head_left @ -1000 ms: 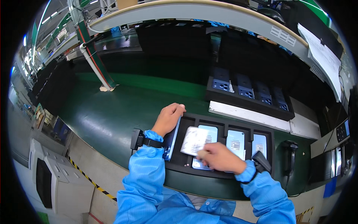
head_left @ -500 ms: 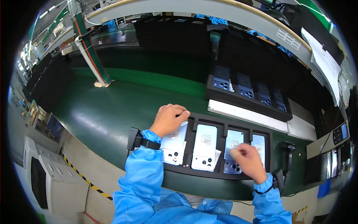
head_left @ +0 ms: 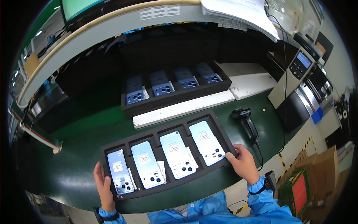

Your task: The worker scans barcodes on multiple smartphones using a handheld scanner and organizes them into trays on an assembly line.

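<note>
A black foam tray (head_left: 220, 130) lies slanted before me on the green bench, its right end farther from me. Pale blue phones (head_left: 175, 151) rest back-up in its slots, each with a white label and camera lenses at the near end. White paper slips (head_left: 192, 158) stick out beside several of them. At the tray's left end, my left hand (head_left: 103, 186) holds the side with thumb and fingers along the edge. My right hand (head_left: 244, 164) grips the near right corner, thumb on top; its other fingertips are partly hidden.
Behind, a second black foam tray (head_left: 179, 96) with darker blue phones (head_left: 160, 83) stands by a white ledge (head_left: 182, 110). A black handheld scanner (head_left: 248, 125) lies right of my tray. Farther right stands a label printer (head_left: 291, 74). A shelf (head_left: 112, 24) with papers (head_left: 242, 11) spans above.
My view has swung right. My left hand has moved from the leftmost phone to the tray's left end; my right hand has left a phone for the right corner. The tray now sits slanted.
</note>
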Tool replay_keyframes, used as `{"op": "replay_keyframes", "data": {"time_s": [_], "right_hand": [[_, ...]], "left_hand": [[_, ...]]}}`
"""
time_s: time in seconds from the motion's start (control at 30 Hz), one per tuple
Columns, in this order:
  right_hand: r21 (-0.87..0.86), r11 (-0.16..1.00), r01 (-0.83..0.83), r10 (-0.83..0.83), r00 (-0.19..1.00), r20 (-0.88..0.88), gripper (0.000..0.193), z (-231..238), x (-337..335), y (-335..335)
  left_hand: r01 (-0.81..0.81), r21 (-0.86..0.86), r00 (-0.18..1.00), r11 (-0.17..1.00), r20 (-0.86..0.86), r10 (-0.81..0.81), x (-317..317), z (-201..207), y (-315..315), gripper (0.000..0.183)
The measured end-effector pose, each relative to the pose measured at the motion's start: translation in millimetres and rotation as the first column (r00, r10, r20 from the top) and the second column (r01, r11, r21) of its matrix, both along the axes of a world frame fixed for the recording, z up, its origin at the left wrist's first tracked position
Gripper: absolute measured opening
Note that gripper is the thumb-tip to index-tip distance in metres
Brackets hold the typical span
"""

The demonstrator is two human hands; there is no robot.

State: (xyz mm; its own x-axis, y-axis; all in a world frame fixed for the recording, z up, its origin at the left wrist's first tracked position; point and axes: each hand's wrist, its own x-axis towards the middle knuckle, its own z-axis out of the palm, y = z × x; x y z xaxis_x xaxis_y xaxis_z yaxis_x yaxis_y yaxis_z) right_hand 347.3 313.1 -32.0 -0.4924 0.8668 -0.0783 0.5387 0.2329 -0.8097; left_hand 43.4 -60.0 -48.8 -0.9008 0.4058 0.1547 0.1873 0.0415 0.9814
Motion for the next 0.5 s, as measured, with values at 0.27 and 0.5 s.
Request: {"op": "replay_keyframes", "data": {"time_s": [0.27,0.5], "right_hand": [[-0.364,0.914,-0.178,0.137,0.981,-0.135,0.041,48.7,-2.1,25.4],[-0.522,0.777,-0.352,0.193,0.923,-0.334,0.034,119.4,4.7,42.0]], "left_hand": [[-0.217,0.031,0.894,0.976,0.409,0.185,23.0,36.7,-8.1,0.031],[-0.015,-0.171,0.941,0.985,0.332,0.072,19.8,89.1,-3.0,0.029]]}}
